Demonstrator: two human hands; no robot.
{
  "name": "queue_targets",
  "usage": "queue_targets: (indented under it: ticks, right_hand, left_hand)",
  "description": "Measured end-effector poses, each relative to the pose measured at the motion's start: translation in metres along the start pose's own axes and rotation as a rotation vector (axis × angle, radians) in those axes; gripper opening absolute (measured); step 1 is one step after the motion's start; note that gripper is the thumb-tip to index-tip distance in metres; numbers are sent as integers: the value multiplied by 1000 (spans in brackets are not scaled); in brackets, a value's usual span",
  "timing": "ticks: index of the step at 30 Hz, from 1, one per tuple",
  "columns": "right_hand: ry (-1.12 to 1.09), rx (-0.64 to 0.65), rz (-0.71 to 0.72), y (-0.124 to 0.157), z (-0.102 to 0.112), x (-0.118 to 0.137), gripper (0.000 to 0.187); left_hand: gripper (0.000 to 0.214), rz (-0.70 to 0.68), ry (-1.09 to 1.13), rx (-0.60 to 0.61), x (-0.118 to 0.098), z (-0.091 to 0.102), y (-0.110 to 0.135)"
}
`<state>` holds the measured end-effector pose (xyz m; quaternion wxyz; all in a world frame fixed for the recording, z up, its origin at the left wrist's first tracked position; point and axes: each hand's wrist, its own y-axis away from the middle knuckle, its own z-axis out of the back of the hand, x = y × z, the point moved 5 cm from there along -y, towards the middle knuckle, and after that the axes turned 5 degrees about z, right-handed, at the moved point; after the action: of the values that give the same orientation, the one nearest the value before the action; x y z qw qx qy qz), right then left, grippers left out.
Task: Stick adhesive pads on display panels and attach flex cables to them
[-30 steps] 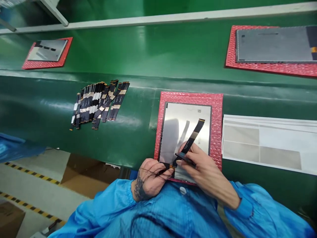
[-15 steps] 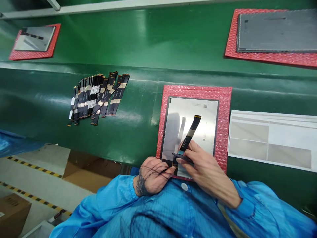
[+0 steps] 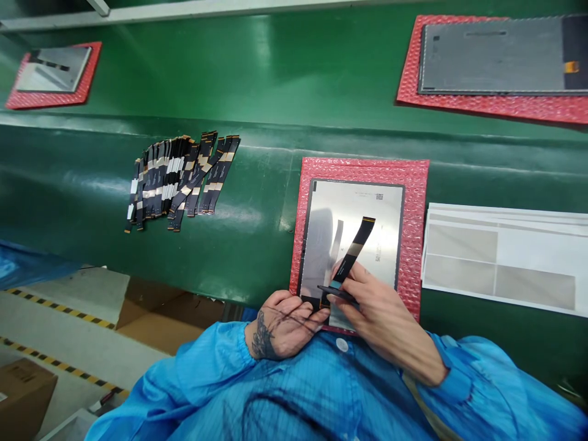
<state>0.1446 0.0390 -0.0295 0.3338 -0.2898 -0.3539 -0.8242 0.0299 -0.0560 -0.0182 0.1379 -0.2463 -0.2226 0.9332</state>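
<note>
Right fingers (image 3: 353, 287) pinch tool (image 3: 334, 291); left fingers (image 3: 313, 320) touch panel (image 3: 386, 226).

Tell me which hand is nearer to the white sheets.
Right. The right hand is over the panel, to the left of the white sheets and apart from them; the left hand is farther left, at the panel's near left corner.
</note>
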Motion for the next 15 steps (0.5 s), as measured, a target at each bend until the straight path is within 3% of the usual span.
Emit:
queue_targets:
  ticks: [4, 8, 10, 12, 15]
  right_hand:
    - [29, 22, -9, 1, -1, -1, 18]
    - [120, -2, 26, -2, -3, 5, 15]
    - [213, -107, 32, -2, 1, 6, 11]
    - [300, -303, 14, 8, 13, 4, 8]
    - [272, -555, -56, 43, 33, -14, 15]
  left_hand:
    - [22, 2, -54, 85, 0, -3, 2]
    - [23, 69, -46, 85, 0, -1, 3]
    - [25, 143, -13, 82, 1, -3, 7]
    - [28, 194, 9, 74, 3, -6, 14]
    - [39, 236, 85, 64, 6, -6, 22]
